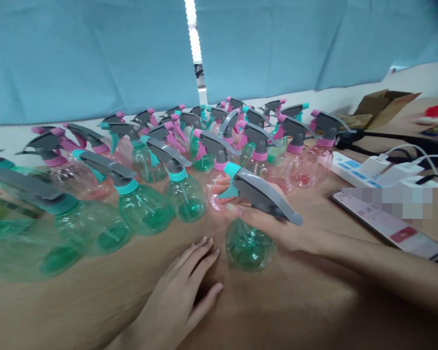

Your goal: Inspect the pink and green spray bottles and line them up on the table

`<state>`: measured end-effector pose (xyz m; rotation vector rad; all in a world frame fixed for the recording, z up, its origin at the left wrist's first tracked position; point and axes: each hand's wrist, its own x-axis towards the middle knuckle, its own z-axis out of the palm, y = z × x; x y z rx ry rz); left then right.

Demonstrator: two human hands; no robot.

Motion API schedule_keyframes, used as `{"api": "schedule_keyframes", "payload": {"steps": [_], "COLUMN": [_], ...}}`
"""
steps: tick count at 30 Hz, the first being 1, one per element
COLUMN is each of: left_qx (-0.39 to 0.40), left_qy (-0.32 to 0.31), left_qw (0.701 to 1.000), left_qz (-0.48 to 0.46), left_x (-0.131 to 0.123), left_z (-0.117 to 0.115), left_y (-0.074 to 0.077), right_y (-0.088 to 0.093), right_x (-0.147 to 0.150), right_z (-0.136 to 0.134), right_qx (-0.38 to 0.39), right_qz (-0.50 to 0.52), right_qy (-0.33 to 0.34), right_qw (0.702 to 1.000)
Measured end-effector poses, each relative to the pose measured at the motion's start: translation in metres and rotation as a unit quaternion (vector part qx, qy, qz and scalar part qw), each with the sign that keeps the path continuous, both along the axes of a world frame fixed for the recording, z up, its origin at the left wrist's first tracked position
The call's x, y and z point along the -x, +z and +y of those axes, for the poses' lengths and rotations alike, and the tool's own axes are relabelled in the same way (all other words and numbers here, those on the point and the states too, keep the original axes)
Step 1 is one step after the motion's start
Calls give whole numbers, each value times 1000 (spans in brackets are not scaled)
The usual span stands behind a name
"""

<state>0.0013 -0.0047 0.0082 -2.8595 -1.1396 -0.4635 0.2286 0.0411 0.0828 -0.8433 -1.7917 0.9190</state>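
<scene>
A green spray bottle [250, 245] with a grey and teal trigger head stands upright at the front of the table. My right hand [261, 218] is wrapped round its neck, just below the head; part of the palm is hidden behind the head. To the left of that bottle, my left hand [184, 284] rests low over the tabletop, fingers stretched out and holding nothing. Just beyond it stand another green spray bottle [187, 199] and a similar green one [144, 209]. Behind the held bottle is a pink spray bottle [219, 175], partly covered by my right fingers.
Several more pink and green spray bottles fill the back and left of the wooden table [314, 296]. On the right lie a phone [387, 221] and a white power strip [354, 170] with plugs and cables. An open cardboard box [383, 112] sits behind; blue cloth [95, 53] covers the wall.
</scene>
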Motion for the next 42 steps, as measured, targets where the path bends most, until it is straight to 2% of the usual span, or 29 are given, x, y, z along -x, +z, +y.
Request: {"api": "schedule_keyframes", "payload": {"steps": [3, 8, 14, 25, 30, 35, 40, 42], "left_qx": [7, 5, 8, 16, 15, 18, 12, 15], "left_qy": [3, 2, 2, 2, 0, 4, 1, 3], "left_qw": [1000, 1000, 1000, 1000, 1000, 1000, 1000, 1000], "left_qz": [-4, -5, -11, 0, -2, 3, 5, 7], "left_x": [0, 0, 1, -1, 0, 1, 0, 0], "left_z": [0, 0, 0, 0, 0, 0, -1, -1], "left_y": [-1, -1, -2, 0, -1, -1, -1, 0], "right_y": [0, -1, 2, -4, 3, 5, -1, -6], "right_x": [0, -1, -2, -1, -1, -4, -12, -13], "right_z": [0, 0, 0, 4, 2, 3, 7, 8], "right_qx": [37, 37, 55, 32, 41, 31, 27, 31], "right_qz": [38, 59, 30, 84, 63, 82, 37, 31], "right_qy": [16, 34, 43, 93, 82, 131, 153, 132], "right_qw": [998, 997, 997, 992, 994, 988, 987, 990]}}
